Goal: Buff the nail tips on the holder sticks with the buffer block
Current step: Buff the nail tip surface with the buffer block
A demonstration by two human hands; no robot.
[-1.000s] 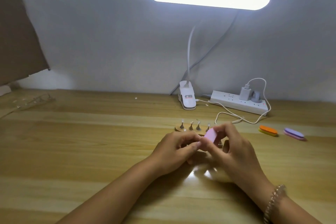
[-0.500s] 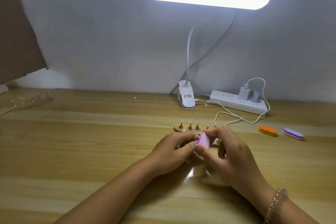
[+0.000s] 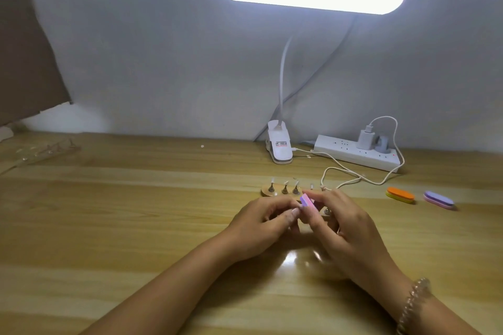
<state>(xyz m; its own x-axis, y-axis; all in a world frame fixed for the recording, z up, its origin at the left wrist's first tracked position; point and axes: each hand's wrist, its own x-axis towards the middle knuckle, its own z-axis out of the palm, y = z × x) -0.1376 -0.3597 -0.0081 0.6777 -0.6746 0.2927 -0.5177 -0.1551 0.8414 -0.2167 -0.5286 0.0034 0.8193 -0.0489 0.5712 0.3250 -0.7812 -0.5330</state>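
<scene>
My right hand (image 3: 345, 228) pinches a pink and purple buffer block (image 3: 307, 202) between thumb and fingers. My left hand (image 3: 262, 221) has its fingers curled round a holder stick, which is hidden inside the hand; its pale nail tip (image 3: 295, 211) touches the block. Just beyond my hands lies a wooden holder base (image 3: 265, 190) with several upright sticks carrying nail tips (image 3: 285, 187).
A clip lamp base (image 3: 280, 145) and a white power strip (image 3: 356, 153) with a charger and looping cable (image 3: 353, 175) sit at the back. An orange buffer (image 3: 400, 194) and a purple buffer (image 3: 438, 199) lie to the right. Clear plastic pieces (image 3: 46, 148) lie far left.
The buffer block has shifted along the nail tip between my hands, first lower and then back up; both hands stay close together.
</scene>
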